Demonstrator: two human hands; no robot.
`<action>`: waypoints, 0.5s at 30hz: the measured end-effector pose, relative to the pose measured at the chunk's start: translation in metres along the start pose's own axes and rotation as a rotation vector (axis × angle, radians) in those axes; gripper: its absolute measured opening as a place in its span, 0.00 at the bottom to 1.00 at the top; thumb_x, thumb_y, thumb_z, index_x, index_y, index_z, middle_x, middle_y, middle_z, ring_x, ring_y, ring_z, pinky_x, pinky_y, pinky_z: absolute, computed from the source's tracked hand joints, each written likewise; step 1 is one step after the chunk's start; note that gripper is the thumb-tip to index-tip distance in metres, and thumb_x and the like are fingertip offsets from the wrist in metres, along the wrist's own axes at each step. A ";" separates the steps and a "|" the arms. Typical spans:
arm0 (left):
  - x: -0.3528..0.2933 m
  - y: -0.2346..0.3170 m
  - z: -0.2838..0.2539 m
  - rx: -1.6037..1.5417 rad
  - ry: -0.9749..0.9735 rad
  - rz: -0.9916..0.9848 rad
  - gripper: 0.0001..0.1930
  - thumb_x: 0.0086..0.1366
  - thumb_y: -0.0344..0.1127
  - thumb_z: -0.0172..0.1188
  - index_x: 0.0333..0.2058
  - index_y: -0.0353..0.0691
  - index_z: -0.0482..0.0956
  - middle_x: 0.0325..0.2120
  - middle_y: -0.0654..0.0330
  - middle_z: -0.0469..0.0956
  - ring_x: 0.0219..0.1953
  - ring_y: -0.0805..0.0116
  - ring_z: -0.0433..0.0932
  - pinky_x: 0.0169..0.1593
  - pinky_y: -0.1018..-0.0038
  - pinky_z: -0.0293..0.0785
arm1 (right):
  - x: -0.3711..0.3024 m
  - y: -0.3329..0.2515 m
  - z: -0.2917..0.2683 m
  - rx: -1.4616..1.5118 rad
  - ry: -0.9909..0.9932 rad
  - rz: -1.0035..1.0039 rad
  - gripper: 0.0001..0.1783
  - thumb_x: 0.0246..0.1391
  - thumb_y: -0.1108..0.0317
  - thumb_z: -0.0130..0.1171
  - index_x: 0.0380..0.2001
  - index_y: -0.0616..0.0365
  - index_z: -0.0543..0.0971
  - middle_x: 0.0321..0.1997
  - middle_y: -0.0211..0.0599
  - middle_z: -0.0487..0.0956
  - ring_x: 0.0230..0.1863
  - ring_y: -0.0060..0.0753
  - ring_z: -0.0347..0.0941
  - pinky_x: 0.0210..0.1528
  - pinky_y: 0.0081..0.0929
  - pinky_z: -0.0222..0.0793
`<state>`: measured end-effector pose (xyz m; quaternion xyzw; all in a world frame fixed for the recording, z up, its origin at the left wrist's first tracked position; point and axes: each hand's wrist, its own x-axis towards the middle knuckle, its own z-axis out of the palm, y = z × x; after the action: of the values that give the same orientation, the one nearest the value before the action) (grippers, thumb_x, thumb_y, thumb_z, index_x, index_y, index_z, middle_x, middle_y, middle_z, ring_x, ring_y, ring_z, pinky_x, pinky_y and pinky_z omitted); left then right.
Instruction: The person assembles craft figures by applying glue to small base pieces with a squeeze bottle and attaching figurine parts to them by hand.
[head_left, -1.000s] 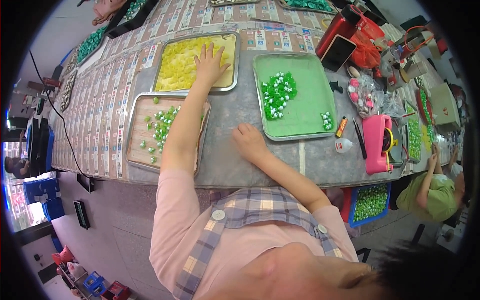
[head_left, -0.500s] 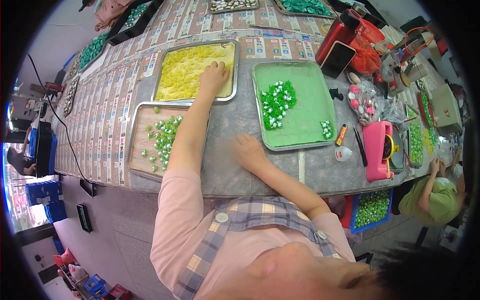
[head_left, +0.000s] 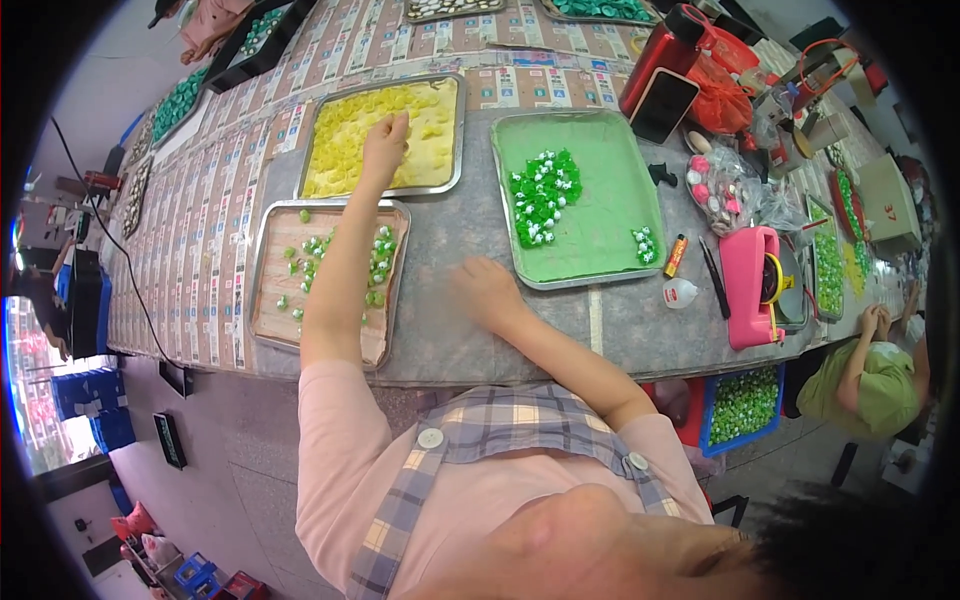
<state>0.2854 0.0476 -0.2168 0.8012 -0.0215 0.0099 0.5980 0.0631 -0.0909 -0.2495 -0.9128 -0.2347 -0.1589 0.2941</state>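
My left hand [head_left: 386, 148] is over a metal tray [head_left: 461, 140] lined in yellow and spread with small yellow translucent petal-like pieces [head_left: 345, 130]. Its fingertips are pinched together; whatever is between them is too small to make out. Below that forearm lies a second tray [head_left: 256, 300], holding small round green-and-white pieces [head_left: 381, 258], partly covered by the arm. My right hand [head_left: 487, 293] rests low over the grey table covering, between the trays, its fingers curled and smeared. To its right, a green-lined tray [head_left: 615, 190] holds clustered green pieces with white beads [head_left: 543, 195].
Right of the green tray stand a pink tape dispenser [head_left: 745, 290], a glue stick [head_left: 676, 256], a black pen [head_left: 715, 280] and a small white bottle [head_left: 679, 293]. A phone [head_left: 664, 105] leans on a red flask [head_left: 665, 60]. A co-worker in green [head_left: 865, 385] sits far right.
My left hand has moved left across the yellow tray, lifting from the pieces with its fingers drawn together. My right hand stays in about the same place. The whole view has shifted slightly.
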 end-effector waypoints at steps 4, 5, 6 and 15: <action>-0.100 0.011 0.012 -0.022 -0.191 -0.101 0.14 0.57 0.45 0.48 0.19 0.42 0.66 0.12 0.71 0.61 0.14 0.81 0.59 0.16 0.83 0.54 | -0.002 0.000 -0.004 0.078 0.016 0.048 0.07 0.38 0.67 0.54 0.22 0.57 0.68 0.24 0.37 0.66 0.29 0.39 0.64 0.30 0.30 0.61; -0.122 0.007 0.019 0.025 -0.197 -0.043 0.15 0.56 0.44 0.49 0.19 0.39 0.66 0.12 0.66 0.63 0.15 0.76 0.62 0.19 0.78 0.57 | 0.000 0.001 -0.006 0.145 0.035 0.076 0.06 0.40 0.68 0.53 0.22 0.58 0.68 0.24 0.38 0.66 0.29 0.41 0.64 0.30 0.31 0.61; -0.142 0.003 0.025 0.071 -0.207 0.013 0.16 0.55 0.43 0.50 0.20 0.35 0.66 0.12 0.62 0.65 0.16 0.71 0.64 0.22 0.74 0.61 | 0.001 0.003 -0.006 0.153 0.027 0.079 0.06 0.40 0.68 0.53 0.22 0.58 0.68 0.24 0.38 0.66 0.29 0.41 0.64 0.30 0.31 0.61; -0.195 -0.005 0.029 0.571 -0.049 0.453 0.08 0.48 0.35 0.56 0.23 0.37 0.70 0.24 0.58 0.68 0.28 0.60 0.66 0.32 0.70 0.62 | -0.003 0.008 -0.002 0.713 0.264 0.371 0.15 0.53 0.67 0.39 0.41 0.64 0.64 0.40 0.45 0.67 0.42 0.38 0.65 0.44 0.26 0.59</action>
<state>0.0907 0.0258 -0.2376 0.9108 -0.2088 0.1286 0.3322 0.0642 -0.0995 -0.2531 -0.7525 -0.0670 -0.1275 0.6426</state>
